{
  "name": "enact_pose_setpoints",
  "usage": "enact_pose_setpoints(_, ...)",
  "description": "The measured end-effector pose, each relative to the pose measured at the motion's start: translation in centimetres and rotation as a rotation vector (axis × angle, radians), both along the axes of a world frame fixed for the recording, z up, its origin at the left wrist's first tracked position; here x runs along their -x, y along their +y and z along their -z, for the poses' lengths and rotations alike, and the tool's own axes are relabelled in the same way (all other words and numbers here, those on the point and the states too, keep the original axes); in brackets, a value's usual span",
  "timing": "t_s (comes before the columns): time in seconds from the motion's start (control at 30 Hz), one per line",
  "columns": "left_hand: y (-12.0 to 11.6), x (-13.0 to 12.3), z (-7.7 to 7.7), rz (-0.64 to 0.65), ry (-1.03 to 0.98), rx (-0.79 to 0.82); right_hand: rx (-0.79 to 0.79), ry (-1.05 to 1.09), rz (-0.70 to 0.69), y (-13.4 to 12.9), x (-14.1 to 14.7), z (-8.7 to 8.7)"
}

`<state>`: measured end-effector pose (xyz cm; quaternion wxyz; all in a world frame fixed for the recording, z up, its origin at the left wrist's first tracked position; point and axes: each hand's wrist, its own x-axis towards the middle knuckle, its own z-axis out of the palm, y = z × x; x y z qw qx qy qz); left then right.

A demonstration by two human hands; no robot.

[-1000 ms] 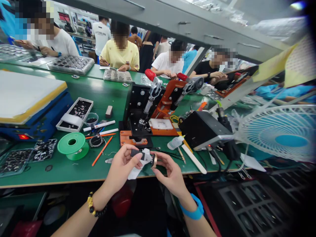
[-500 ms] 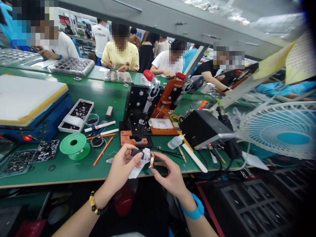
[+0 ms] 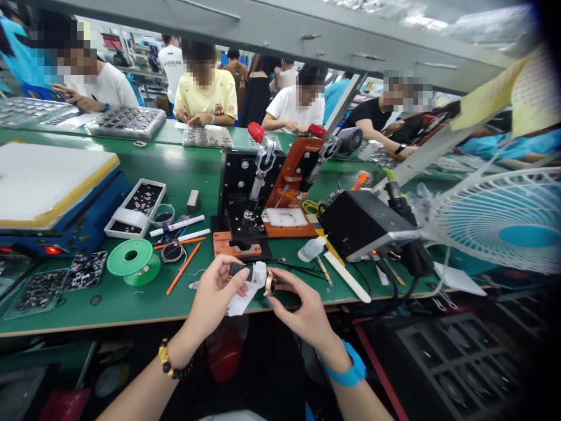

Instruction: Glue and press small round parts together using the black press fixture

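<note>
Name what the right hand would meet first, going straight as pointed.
Likely the white sheet in the left hand, met by the gold-coloured piece the right hand holds; depth between them is hard to judge.

Bright light, glare on green bench (image 3: 188,169), shadow beneath, edges stretched, right corners dark

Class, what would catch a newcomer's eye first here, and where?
Probably the black press and orange press with red handles, at centre bench. Nearer, the left hand holds a dark block, the right hand a golden part. A white fan with a blue hub fills the right side.
</note>
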<state>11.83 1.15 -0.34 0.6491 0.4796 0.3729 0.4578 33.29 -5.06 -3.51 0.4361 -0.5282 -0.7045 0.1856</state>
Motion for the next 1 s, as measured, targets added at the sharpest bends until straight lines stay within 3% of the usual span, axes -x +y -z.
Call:
enact_pose_setpoints(0.77, -0.02, -0.24, 0.62, -0.015, 0.121, -0.026, -0.026, -0.113, -0.029, -0.09, 0.28, -0.01)
enact_pose_setpoints(1.0, -0.42, -0.42, 0.74, -0.014, 0.233, -0.045, -0.157, -0.249, 0.054, 0.12, 0.28, -0.35)
